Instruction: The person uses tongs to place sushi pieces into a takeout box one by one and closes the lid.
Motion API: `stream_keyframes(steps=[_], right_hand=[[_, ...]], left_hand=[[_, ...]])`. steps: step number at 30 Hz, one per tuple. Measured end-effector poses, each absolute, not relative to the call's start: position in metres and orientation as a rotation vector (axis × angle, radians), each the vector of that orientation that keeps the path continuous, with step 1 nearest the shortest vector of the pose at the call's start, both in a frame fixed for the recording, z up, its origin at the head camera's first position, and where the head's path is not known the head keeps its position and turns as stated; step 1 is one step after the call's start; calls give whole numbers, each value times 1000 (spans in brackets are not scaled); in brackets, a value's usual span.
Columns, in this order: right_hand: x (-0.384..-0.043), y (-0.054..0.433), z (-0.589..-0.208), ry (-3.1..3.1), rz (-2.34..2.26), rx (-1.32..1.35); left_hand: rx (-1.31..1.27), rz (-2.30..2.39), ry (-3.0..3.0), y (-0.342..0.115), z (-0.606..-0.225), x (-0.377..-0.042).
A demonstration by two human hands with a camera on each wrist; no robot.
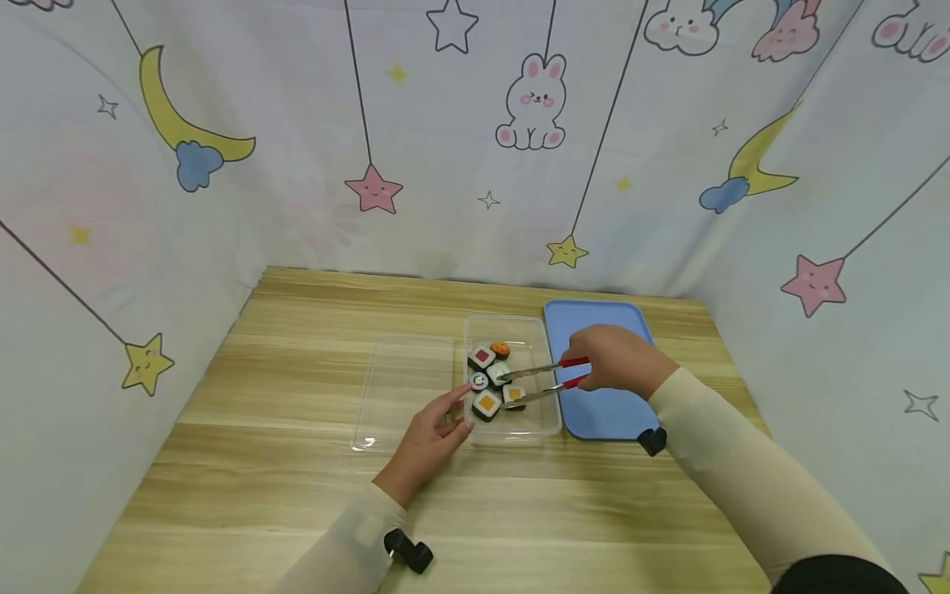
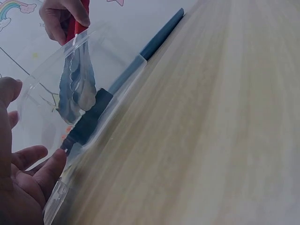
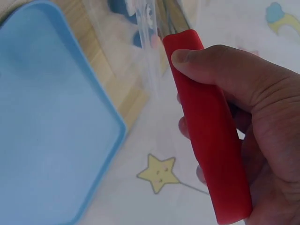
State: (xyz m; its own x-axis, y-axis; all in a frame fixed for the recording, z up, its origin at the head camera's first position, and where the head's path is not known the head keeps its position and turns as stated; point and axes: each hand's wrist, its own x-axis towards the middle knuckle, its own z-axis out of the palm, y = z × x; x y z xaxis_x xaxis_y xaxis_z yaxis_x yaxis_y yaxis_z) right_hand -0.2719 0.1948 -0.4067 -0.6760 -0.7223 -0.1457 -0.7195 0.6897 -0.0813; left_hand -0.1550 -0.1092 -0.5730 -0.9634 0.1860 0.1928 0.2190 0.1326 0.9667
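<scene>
A clear plastic container holds several toy sushi pieces, some square rolls with a white face, such as an orange-centred roll. My right hand grips metal tongs by their red handles. The tong arms are spread, their tips down among the sushi, with another orange-centred roll between them. My left hand has its fingers at the container's left wall, thumb apart from the others. In the left wrist view the scalloped tong tips show through the clear wall.
A blue tray lies just right of the container. On its left is a flat, clear plastic lid. Everything sits on a wood-grain table, with a printed white curtain behind and at the sides.
</scene>
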Motion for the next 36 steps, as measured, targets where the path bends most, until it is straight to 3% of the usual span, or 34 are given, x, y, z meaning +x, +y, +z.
stream_keyframes(steps=[9, 14, 26, 36], right_hand=[[-271, 212, -407, 2807, -217, -1069], [-266, 254, -424, 2935, -479, -781], [-226, 362, -499, 3033, -884, 272], [-220, 392, -537, 3024, -831, 470]], left_hand=[[-427, -1994, -2355, -110, -575, -156], [-434, -1984, -2345, -109, -574, -156], [-393, -1988, -2367, -109, -573, -156], [-392, -2010, -2368, -109, -573, -155]])
